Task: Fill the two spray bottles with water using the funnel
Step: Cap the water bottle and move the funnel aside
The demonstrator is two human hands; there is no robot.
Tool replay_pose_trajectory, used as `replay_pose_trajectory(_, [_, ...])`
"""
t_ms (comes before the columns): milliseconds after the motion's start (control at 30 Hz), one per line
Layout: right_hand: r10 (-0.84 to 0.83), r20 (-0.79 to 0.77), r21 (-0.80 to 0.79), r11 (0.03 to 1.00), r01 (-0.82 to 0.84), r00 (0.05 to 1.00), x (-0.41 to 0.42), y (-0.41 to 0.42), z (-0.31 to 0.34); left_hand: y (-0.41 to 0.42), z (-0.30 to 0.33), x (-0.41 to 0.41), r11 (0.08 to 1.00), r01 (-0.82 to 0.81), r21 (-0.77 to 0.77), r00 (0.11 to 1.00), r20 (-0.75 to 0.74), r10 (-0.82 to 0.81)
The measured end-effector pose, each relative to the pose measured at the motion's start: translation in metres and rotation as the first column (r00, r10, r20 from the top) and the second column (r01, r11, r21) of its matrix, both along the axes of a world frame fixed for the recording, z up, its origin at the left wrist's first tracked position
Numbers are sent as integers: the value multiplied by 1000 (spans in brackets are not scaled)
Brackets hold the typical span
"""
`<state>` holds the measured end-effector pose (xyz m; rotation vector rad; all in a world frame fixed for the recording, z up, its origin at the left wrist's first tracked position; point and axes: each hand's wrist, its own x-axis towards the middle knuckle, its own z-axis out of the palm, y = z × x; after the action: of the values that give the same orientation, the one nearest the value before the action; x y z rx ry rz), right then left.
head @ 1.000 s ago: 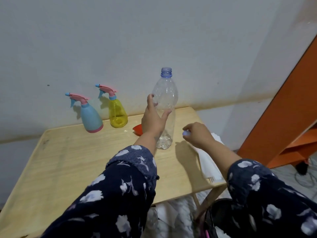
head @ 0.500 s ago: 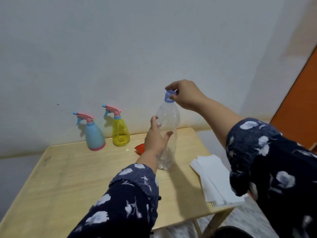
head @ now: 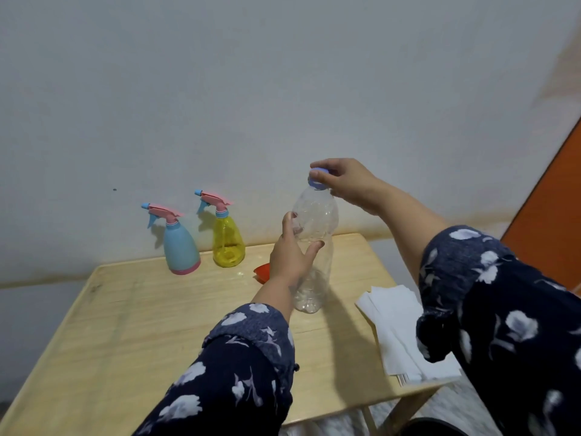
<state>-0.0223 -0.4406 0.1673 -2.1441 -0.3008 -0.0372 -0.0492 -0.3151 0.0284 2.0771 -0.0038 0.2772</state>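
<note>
A clear plastic water bottle [head: 316, 221] stands upright on the wooden table [head: 132, 325], looking nearly empty. My left hand [head: 290, 256] grips its body from the left. My right hand [head: 342, 180] pinches the blue cap [head: 317, 180] on its neck. A blue spray bottle [head: 180, 250] and a yellow spray bottle [head: 227, 242], both with pink trigger heads on, stand by the wall at the back. The red funnel [head: 262, 272] lies behind my left hand, mostly hidden.
A stack of white paper napkins [head: 396, 328] lies at the table's right edge. An orange panel [head: 553, 209] stands at the far right. The white wall runs right behind the table.
My right hand rose from the table with the blue cap and set it on the bottle's neck, where it now holds it. My left hand has kept its grip on the bottle.
</note>
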Motion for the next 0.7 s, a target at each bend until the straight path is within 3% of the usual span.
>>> replay_pose_trajectory(100, [-24, 9, 94, 995, 23, 1000, 0, -3, -6, 0, 0, -1, 1000, -12, -11, 1000, -2, 12])
replay_pose_trajectory(300, [-336, 155, 175, 935, 309, 929, -4, 20, -23, -6, 3, -6, 998, -62, 0, 998, 13, 62])
replay_pose_trajectory(400, [-147, 10, 251, 958, 140, 989, -6, 15, -22, -2, 3, -6, 997, -71, -22, 997, 6, 71])
replay_pose_trajectory(467, [-57, -12, 206, 977, 58, 998, -7, 10, -21, 1, 4, -6, 997, -60, -39, 998, -4, 60])
replay_pose_trajectory(700, [-321, 128, 306, 913, 271, 938, -8, 25, -32, -9, 7, -10, 996, -81, -26, 997, -5, 81])
